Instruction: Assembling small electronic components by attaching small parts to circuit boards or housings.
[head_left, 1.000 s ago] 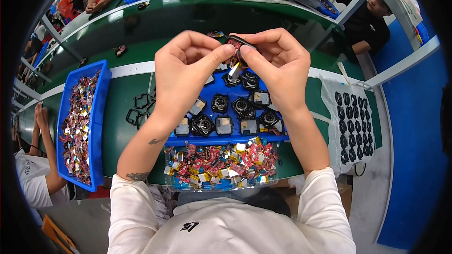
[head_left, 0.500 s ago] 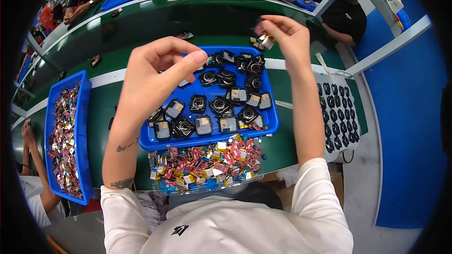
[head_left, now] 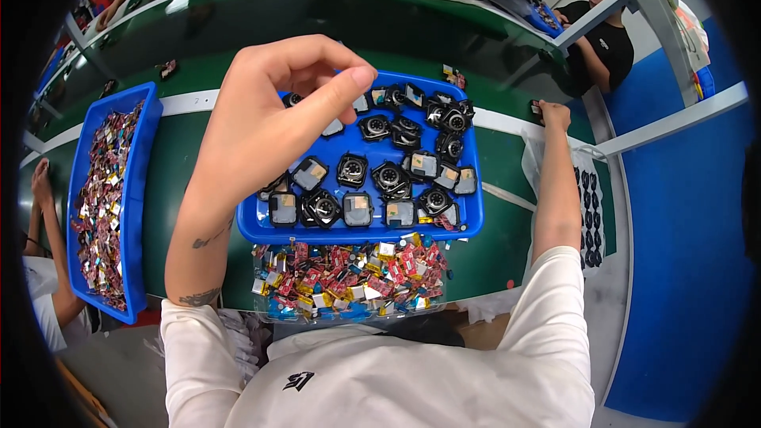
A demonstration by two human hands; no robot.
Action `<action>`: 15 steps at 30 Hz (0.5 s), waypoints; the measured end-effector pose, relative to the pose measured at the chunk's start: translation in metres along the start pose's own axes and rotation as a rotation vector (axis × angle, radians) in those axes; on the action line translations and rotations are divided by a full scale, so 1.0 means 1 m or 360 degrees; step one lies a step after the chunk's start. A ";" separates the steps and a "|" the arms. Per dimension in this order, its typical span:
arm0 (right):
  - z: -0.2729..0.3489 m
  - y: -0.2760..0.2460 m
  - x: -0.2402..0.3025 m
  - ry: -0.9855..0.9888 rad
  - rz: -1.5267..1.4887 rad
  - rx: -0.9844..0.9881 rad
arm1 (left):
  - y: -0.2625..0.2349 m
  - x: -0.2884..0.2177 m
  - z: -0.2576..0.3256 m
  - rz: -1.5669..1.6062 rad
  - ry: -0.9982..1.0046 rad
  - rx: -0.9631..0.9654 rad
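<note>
A glossy blue plastic tray [head_left: 261, 231] is seen at the centre, filled with small black plastic parts [head_left: 391, 179] whose faces shine like metal or glass. Near it, a clear plastic tray [head_left: 269, 301] is filled with shiny foil-like pieces [head_left: 357, 269] in red, gold and blue. The green table top [head_left: 178, 174] is shown smooth and reflective. The white sleeves [head_left: 555, 309] are made of matt cloth.

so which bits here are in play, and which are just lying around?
In play: left hand over blue tray of black parts; right hand on white sheet.
Lying about: side bin, clear tray of colourful pieces.
</note>
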State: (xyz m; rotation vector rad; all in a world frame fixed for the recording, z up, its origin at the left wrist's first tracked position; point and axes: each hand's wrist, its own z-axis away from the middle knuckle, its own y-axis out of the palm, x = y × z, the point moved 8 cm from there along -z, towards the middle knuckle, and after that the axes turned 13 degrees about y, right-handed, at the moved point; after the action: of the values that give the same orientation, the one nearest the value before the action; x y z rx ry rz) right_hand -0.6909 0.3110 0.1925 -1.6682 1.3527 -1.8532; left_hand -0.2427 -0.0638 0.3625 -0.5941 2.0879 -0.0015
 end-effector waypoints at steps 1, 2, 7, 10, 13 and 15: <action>0.020 -0.009 0.020 -0.0150 0.0229 -0.0138 | -0.002 0.002 0.001 -0.0052 -0.0029 0.0010; 0.033 -0.019 0.030 -0.0144 0.0232 -0.0131 | -0.002 0.003 0.001 -0.0090 -0.0044 0.0023; 0.129 -0.046 0.095 -0.1061 -0.0368 0.0474 | 0.010 0.004 -0.003 -0.0094 0.0012 0.0056; 0.279 -0.080 0.124 -0.1480 -0.0467 0.1083 | 0.011 0.006 0.002 -0.0014 -0.0073 0.0110; 0.365 -0.102 0.100 -0.1688 -0.0056 0.1737 | 0.014 0.001 0.003 -0.0106 -0.0005 0.0189; 0.390 -0.115 0.082 -0.1798 0.0155 0.1706 | 0.014 -0.001 0.004 -0.0159 0.0000 0.0223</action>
State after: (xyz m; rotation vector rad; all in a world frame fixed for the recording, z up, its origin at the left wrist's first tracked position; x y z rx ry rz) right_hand -0.3247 0.1404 0.2856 -1.4678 -0.0651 -0.8698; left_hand -0.2443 -0.0500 0.3581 -0.6120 2.0368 -0.2034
